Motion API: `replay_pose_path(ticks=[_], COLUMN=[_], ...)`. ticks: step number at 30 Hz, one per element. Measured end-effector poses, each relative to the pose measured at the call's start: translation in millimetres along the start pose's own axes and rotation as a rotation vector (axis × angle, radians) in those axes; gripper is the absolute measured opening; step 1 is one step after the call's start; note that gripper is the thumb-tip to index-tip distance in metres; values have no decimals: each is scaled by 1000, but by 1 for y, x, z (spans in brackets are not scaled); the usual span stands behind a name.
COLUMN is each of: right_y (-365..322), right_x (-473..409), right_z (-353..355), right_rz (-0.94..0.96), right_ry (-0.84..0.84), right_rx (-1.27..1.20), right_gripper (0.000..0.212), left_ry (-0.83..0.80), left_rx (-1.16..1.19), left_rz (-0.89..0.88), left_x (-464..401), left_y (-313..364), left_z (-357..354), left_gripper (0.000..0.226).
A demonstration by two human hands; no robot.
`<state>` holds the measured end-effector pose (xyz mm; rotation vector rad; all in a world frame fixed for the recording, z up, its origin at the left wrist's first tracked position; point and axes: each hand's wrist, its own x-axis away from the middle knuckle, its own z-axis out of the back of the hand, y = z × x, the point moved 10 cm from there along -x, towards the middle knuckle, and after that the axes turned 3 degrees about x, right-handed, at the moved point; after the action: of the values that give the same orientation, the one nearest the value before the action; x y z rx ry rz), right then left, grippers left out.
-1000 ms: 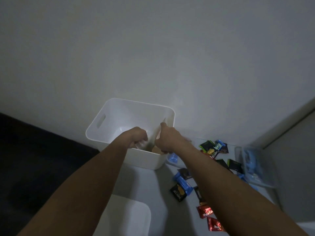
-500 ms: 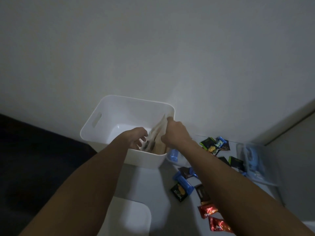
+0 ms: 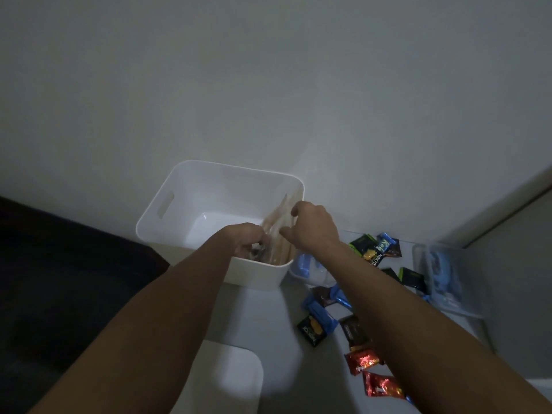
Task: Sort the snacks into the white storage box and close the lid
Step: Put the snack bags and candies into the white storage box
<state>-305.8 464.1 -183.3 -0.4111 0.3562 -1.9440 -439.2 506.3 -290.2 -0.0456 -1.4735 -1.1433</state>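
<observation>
The left hand [image 3: 249,239] is curled closed inside the near right corner of the white plastic storage box [image 3: 191,189], its fingers gripping the lower part of a pale, clear-wrapped snack packet [image 3: 279,227] that stands on edge against the box's right wall. The right hand [image 3: 310,227] is loosely open at the packet's upper edge, thumb and forefinger apart; whether they touch the wrapper I cannot tell.

The likely slip is the thin packet toppling flat once it is let go, taking floor space needed for the rest. The box could also slide on the smooth grey table [image 3: 263,318] if either hand drags against its wall.

Outside, the small loose snack packets in black, blue and red wrappers [image 3: 343,318] lie scattered well apart; the right forearm could sweep them. The white rounded lid [image 3: 230,380] lies nearest the person, not yet fitted.
</observation>
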Motion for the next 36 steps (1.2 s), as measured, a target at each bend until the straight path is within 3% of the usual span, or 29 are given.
replay_pose_path(ticks=[5,10,15,21,28,36], right_y=[22,56,99,166,261,376], right_x=[6,19,43,66,84,105], right_z=[20,40,61,77,75,63], right_rz=[-14,-58,-140,-255,-406,-647], right_ry=[26,-18,-35,-22,-24,-24], right_rx=[-97,-148,-196,-185,-136,-118], right_gripper=[41,34,31,22,13,43], left_ry=[197,479,599,475,314,131], left_rx=[-323,-343,-370,-381,-545,-571], left_rz=[-150,-406,-761,-924,-699,-603], left_x=[22,52,104,122,76,36], left_y=[31,80,122,134,107,93], left_z=[12,24,-19,-98,-166,-263], left_gripper=[41,31,30,25,35,22])
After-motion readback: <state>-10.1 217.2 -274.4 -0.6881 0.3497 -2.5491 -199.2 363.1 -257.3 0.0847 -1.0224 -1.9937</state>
